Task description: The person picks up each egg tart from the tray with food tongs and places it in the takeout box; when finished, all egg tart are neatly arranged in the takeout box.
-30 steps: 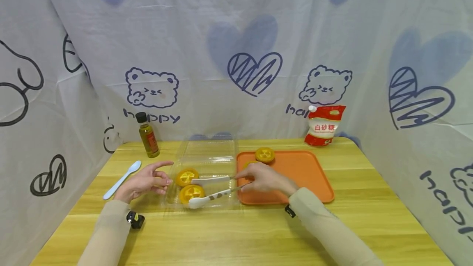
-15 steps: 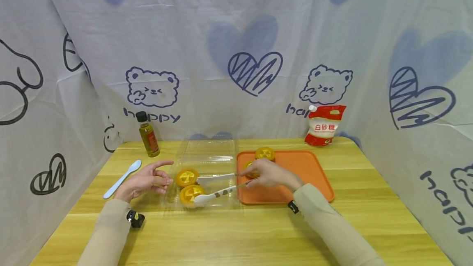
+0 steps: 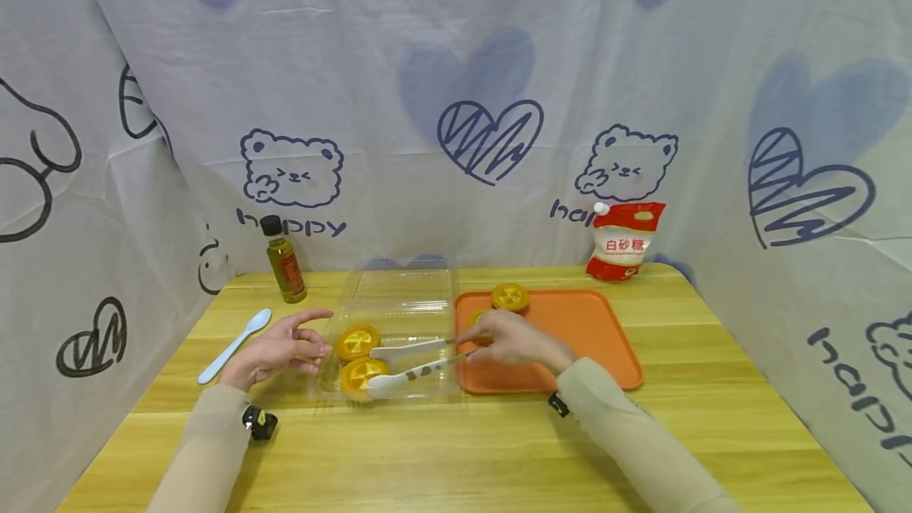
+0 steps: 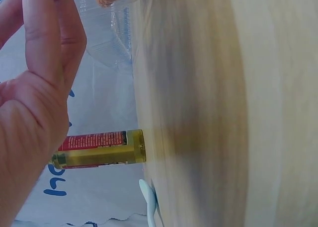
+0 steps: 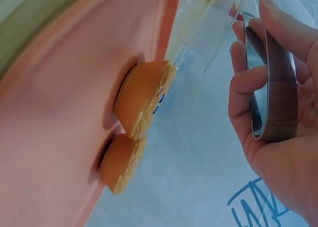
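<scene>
My right hand (image 3: 516,339) grips metal tongs (image 5: 280,98) with white tips, the bend of the metal lying in the palm. Their parted tips reach left into a clear plastic clamshell box (image 3: 420,386), over two yellow egg tarts. The nearer egg tart (image 3: 359,374) has one tip right at its edge; the farther egg tart (image 3: 358,341) lies behind it. Beside the box's left side my left hand (image 3: 278,351) hovers with index finger extended, the others loosely bent, holding nothing. Two more tarts sit on the orange tray (image 3: 577,339): a back tart (image 3: 510,298) and one partly hidden by my right hand.
A light blue spoon (image 3: 235,347) lies left of my left hand. An oil bottle (image 3: 286,264) stands at the back left, and a red and white sugar bag (image 3: 625,242) at the back right. The box's raised lid (image 3: 406,287) leans toward the curtain.
The tongs shifted right, then back left, and their tips are a little closer together than a second ago. The nearer tart has moved slightly left. My left hand stays in place.
</scene>
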`<action>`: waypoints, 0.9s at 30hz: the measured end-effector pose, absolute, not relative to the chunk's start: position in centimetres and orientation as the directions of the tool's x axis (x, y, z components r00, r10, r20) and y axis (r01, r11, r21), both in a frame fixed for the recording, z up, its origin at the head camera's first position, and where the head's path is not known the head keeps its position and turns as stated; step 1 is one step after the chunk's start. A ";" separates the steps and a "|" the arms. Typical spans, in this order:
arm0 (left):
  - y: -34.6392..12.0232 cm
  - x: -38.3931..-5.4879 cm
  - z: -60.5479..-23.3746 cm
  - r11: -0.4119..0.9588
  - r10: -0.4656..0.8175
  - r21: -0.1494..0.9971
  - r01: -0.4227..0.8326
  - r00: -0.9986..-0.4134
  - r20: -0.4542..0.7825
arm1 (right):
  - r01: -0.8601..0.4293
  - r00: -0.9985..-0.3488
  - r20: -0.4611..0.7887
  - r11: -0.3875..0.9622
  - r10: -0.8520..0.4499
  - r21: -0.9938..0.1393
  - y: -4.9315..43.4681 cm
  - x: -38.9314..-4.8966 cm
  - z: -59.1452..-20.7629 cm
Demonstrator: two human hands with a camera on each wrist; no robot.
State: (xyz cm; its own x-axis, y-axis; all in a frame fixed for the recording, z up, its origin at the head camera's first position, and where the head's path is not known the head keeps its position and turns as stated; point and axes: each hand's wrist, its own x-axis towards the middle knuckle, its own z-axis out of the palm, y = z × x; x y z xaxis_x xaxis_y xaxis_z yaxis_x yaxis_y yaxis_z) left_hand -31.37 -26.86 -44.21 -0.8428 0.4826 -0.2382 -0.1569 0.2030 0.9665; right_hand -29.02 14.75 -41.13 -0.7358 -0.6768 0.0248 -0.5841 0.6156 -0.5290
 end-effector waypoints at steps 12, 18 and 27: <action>-26.8 -31.4 -44.2 0.192 0.484 0.969 -0.156 -0.844 -0.232 | -0.576 -0.723 0.010 0.594 -0.691 -0.562 14.8 -28.9 -40.7; -26.8 -31.4 -44.3 0.190 0.486 0.969 -0.161 -0.842 -0.235 | -0.575 -0.711 0.030 0.555 -0.703 -0.601 15.4 -29.2 -40.4; -26.9 -31.5 -44.4 0.187 0.490 0.970 -0.158 -0.841 -0.231 | -0.522 -0.757 0.048 0.560 -0.651 -0.643 17.1 -29.2 -41.1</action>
State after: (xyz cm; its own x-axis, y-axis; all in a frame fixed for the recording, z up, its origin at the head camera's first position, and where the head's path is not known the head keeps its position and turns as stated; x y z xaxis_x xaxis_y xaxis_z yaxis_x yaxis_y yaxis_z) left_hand -31.48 -26.94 -44.41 -0.8405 0.4899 -0.2314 -0.1577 0.1873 0.9696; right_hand -29.21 17.09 -41.12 -0.7572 -0.6514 0.0477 -0.5224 0.5602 -0.6429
